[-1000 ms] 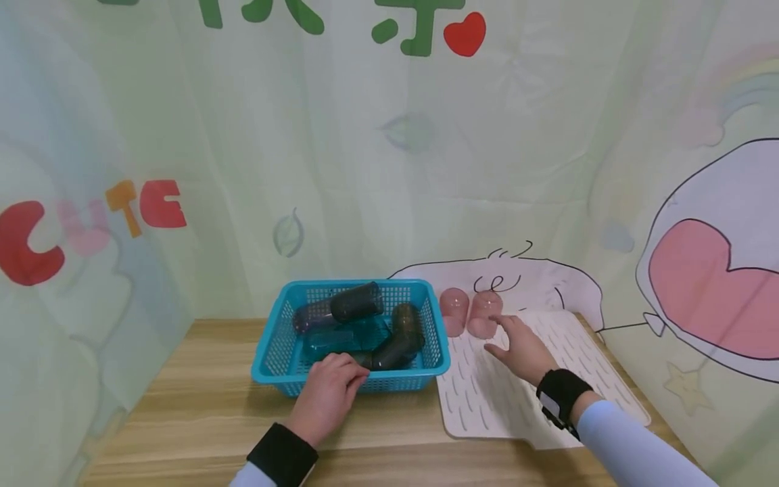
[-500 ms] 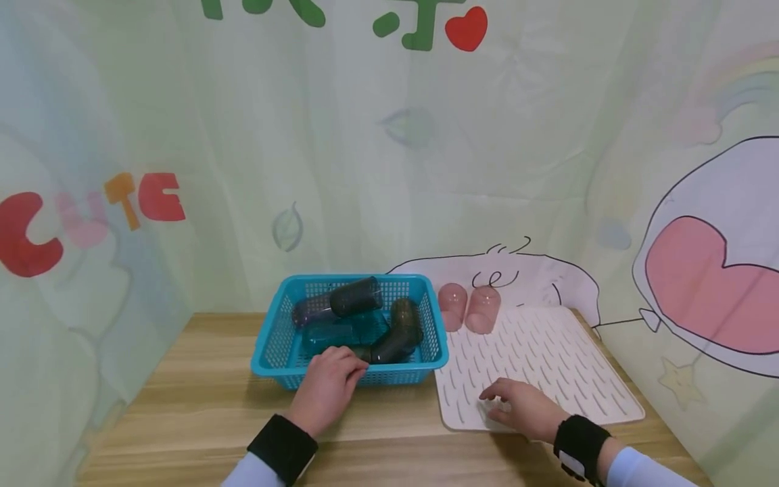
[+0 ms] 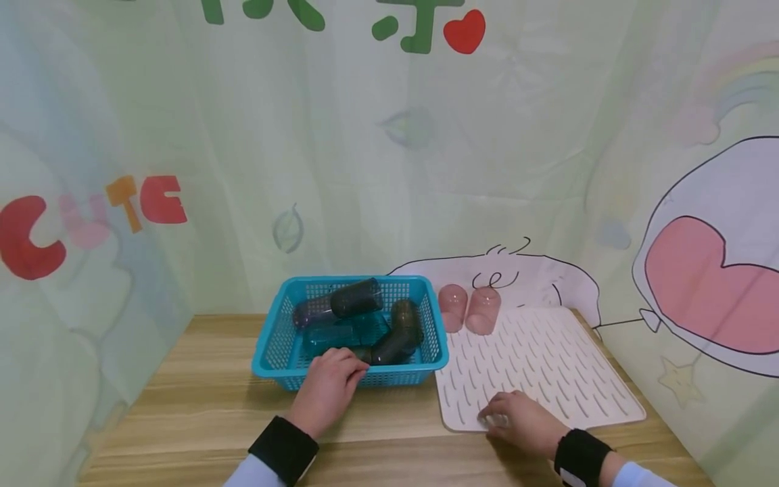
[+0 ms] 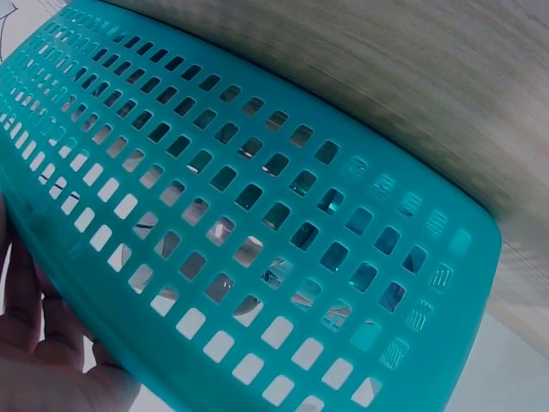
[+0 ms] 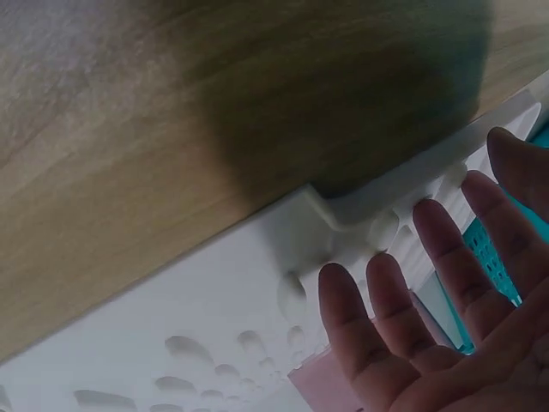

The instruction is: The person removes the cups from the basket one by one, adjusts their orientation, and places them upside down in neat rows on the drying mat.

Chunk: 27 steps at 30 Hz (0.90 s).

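Observation:
My left hand (image 3: 327,389) grips the near rim of a blue-green plastic basket (image 3: 441,352); in the left wrist view, fingers (image 4: 60,330) show by the rim. Inside lie dark tinted cups on their sides, among them a black one (image 3: 356,299), a brown one (image 3: 406,318) and a teal one (image 3: 328,337). Over the near edge of a white ridged drying mat (image 3: 548,365) rests my right hand (image 3: 526,423). Its fingers (image 5: 446,249) are spread and relaxed, close over the mat's notched edge in the right wrist view, holding no cup.
Two pink clear cups, a left one (image 3: 453,308) and a right one (image 3: 483,311), stand upside down at the mat's back left, beside the basket. A wooden table (image 3: 201,392) lies under everything. A printed curtain (image 3: 341,169) hangs behind and at the sides.
My right hand has drawn back from the pink cups to the mat's near edge and lowered there. The left hand has stayed on the basket rim.

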Each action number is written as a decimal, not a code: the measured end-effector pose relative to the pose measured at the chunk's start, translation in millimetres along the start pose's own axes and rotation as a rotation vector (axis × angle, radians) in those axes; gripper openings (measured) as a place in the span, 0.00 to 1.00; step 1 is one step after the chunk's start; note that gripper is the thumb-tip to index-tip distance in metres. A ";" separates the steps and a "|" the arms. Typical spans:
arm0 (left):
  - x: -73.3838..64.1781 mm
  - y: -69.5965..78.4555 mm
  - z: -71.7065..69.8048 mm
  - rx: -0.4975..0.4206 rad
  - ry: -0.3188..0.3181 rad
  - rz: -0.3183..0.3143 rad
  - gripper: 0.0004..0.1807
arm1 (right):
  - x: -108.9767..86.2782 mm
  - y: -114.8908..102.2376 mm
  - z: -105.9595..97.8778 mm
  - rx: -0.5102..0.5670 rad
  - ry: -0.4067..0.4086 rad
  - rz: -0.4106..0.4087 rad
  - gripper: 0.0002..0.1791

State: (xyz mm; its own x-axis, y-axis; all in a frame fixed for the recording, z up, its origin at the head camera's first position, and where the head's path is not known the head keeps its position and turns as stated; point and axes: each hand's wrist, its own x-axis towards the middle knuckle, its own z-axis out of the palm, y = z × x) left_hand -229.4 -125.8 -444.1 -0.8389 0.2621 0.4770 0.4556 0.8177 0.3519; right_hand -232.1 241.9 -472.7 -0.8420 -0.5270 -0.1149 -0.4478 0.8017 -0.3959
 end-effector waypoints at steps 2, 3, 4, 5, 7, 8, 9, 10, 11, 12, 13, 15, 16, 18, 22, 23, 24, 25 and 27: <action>0.1 0.3 -0.1 0.003 -0.002 -0.002 0.04 | -0.7 -0.5 0.6 -0.003 -0.006 0.015 0.10; 0.2 0.6 -0.4 0.006 -0.002 -0.001 0.04 | -0.9 -0.5 1.2 -0.007 -0.004 0.015 0.10; 0.3 0.8 -0.6 0.011 -0.002 0.001 0.04 | -1.3 -0.6 1.7 -0.013 -0.004 0.016 0.10; 0.3 1.1 -1.0 0.014 -0.002 0.004 0.04 | -1.7 -0.4 2.3 -0.022 -0.001 0.008 0.11; 0.4 1.5 -1.3 0.026 -0.002 0.012 0.04 | -2.8 0.3 3.5 -0.040 0.005 -0.007 0.11; 0.4 1.6 -1.5 0.033 -0.003 0.015 0.04 | -3.1 0.5 3.9 -0.046 0.008 -0.014 0.11; 0.4 1.8 -1.7 0.039 -0.005 0.016 0.04 | -3.5 0.5 4.1 -0.048 0.010 -0.019 0.11; 0.2 1.9 -1.9 0.045 -0.008 0.018 0.04 | -3.9 0.4 4.2 -0.050 0.010 -0.019 0.11; 0.1 2.0 -2.1 0.049 -0.011 0.017 0.04 | -4.2 0.4 4.3 -0.050 0.012 -0.022 0.11; 0.0 2.0 -2.4 0.055 -0.015 0.017 0.04 | -4.5 0.3 4.3 -0.049 0.011 -0.020 0.12; 0.1 2.0 -2.4 0.058 -0.022 0.015 0.04 | -4.9 0.2 4.3 -0.046 0.009 -0.018 0.12; 0.4 2.2 -2.7 0.061 -0.033 0.012 0.04 | -5.8 0.2 4.2 -0.040 0.007 -0.012 0.12; 0.8 2.1 -3.2 0.053 -0.038 0.013 0.05 | -6.4 0.2 4.1 -0.039 0.007 -0.012 0.12; 1.8 1.0 -4.1 0.041 -0.042 0.006 0.05 | -7.1 0.8 4.2 -0.043 0.007 -0.017 0.12; 5.5 -5.5 -7.3 0.013 -0.019 -0.003 0.05 | -7.2 2.8 4.8 -0.052 0.011 -0.023 0.12; 6.7 -8.2 -8.3 0.017 -0.010 -0.007 0.06 | -6.9 3.7 5.4 -0.057 0.012 -0.024 0.12; 8.0 -11.0 -9.6 0.022 0.001 -0.009 0.06 | -6.4 4.6 6.1 -0.061 0.013 -0.023 0.12; 9.7 -13.5 -11.6 0.025 0.010 -0.012 0.07 | -5.8 5.4 6.7 -0.062 0.011 -0.020 0.12; 13.6 -18.5 -16.5 0.038 0.026 -0.013 0.08 | -4.8 6.9 7.9 -0.066 0.011 -0.019 0.13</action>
State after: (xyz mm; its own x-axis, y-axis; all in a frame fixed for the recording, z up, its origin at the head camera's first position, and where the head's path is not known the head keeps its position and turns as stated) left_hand -244.3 -145.8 -430.8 -0.8366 0.2379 0.4934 0.4322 0.8402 0.3276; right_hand -228.8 247.7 -482.0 -0.8364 -0.5394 -0.0980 -0.4821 0.8088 -0.3368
